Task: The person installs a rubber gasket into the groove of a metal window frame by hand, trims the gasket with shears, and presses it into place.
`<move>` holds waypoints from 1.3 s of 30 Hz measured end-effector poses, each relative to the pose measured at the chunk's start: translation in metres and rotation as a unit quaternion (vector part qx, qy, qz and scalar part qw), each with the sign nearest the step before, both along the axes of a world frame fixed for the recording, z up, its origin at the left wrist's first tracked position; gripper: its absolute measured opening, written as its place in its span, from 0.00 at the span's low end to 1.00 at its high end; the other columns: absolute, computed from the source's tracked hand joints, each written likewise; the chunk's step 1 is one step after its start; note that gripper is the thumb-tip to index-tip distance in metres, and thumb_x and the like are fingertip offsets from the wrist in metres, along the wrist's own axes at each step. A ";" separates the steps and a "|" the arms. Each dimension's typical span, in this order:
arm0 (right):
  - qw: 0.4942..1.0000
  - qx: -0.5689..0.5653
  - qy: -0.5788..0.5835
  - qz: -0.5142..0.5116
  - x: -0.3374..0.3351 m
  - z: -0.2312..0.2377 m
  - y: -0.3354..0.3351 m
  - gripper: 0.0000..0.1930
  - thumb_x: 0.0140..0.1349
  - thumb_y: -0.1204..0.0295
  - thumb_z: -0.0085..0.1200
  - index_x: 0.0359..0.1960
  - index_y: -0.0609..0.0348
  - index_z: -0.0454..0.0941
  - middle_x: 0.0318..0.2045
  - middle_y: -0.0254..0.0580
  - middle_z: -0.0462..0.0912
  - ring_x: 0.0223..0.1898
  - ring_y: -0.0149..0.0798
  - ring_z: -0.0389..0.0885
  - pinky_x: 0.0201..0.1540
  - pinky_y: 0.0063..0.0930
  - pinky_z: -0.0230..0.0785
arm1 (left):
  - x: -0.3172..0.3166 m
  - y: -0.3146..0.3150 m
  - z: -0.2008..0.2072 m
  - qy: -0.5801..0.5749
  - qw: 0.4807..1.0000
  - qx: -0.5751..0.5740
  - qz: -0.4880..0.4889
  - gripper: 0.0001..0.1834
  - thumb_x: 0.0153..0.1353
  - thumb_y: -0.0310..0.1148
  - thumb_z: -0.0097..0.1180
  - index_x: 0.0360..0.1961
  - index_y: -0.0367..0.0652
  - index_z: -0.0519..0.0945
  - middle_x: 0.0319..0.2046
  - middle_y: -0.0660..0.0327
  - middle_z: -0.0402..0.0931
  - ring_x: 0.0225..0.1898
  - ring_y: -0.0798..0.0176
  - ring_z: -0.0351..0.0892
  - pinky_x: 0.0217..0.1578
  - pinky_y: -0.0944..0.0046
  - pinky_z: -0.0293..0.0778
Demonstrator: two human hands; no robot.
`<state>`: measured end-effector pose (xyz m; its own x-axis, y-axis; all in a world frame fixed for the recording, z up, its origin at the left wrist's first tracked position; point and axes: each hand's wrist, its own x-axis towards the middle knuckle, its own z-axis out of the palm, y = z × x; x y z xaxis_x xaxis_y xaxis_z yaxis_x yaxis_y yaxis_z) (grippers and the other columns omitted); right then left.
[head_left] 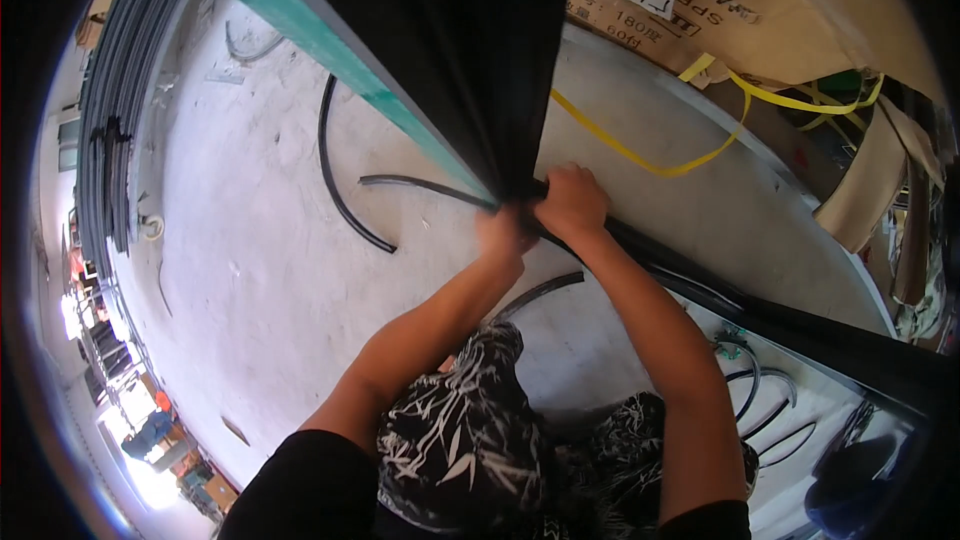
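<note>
A long black frame bar point(500, 30) with a green-taped edge point(370, 90) comes down from the top to my hands. Another black bar point(800, 325) runs from there toward the lower right. At the corner where they meet, my right hand point(575, 202) is closed with curled fingers on the black frame. My left hand point(500, 232) is right beside it at the same corner, its fingers smeared by motion and partly hidden. A thin black rubber strip point(410, 181) reaches this spot from the left; its end among the fingers is hidden.
Cut black strips point(332, 160) lie curved on the pale floor point(250, 270), one point(545, 290) under my forearms. Bundled grey-black lengths point(125, 90) stand at far left. A cardboard box point(800, 10) and yellow strapping point(660, 168) are at the upper right.
</note>
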<state>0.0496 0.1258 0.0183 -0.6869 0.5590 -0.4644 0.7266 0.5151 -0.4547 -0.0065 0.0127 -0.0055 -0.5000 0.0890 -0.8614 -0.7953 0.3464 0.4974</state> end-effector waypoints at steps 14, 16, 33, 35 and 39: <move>0.997 -0.061 0.021 0.046 0.044 -0.003 0.023 0.19 0.53 0.54 0.61 0.37 0.58 0.79 0.40 0.50 0.81 0.45 0.54 0.79 0.47 0.44 0.72 | -0.037 -0.010 0.067 -0.147 0.912 -0.164 -0.346 0.34 0.64 0.46 0.51 0.59 0.27 0.60 0.54 0.39 0.67 0.47 0.39 0.77 0.41 0.43 0.81; 0.997 -0.052 0.012 0.053 0.043 0.002 0.021 0.19 0.54 0.54 0.60 0.36 0.57 0.79 0.40 0.49 0.82 0.45 0.53 0.79 0.47 0.43 0.72 | -0.034 -0.016 0.071 -0.136 0.920 -0.151 -0.335 0.33 0.64 0.45 0.51 0.59 0.26 0.60 0.53 0.39 0.67 0.46 0.40 0.78 0.41 0.43 0.81; 0.994 0.071 -0.079 -0.039 0.012 0.013 -0.014 0.25 0.52 0.45 0.56 0.37 0.56 0.79 0.42 0.46 0.81 0.47 0.52 0.77 0.47 0.51 0.69 | 0.032 0.022 -0.014 0.103 0.987 -0.078 0.095 0.33 0.53 0.50 0.65 0.40 0.25 0.71 0.33 0.42 0.76 0.37 0.49 0.78 0.36 0.53 0.73; 0.993 0.073 -0.083 -0.049 0.011 0.013 -0.015 0.25 0.52 0.45 0.56 0.37 0.55 0.79 0.42 0.45 0.80 0.47 0.52 0.77 0.47 0.51 0.68 | 0.034 0.022 -0.022 0.109 0.985 -0.079 0.104 0.33 0.53 0.49 0.65 0.41 0.25 0.71 0.34 0.42 0.76 0.38 0.48 0.78 0.37 0.52 0.72; 0.991 0.101 -0.059 -0.059 0.010 0.008 -0.021 0.24 0.51 0.46 0.58 0.36 0.55 0.80 0.41 0.45 0.80 0.48 0.51 0.76 0.49 0.50 0.65 | 0.031 0.018 -0.035 0.102 0.989 -0.082 0.071 0.31 0.54 0.46 0.65 0.43 0.25 0.69 0.35 0.42 0.77 0.39 0.47 0.77 0.39 0.52 0.72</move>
<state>0.0596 0.1053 0.0262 -0.5588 0.7216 -0.4086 0.8291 0.4956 -0.2587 0.0245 0.0310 -0.0406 -0.6622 -0.1277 -0.7384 -0.7308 0.3276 0.5988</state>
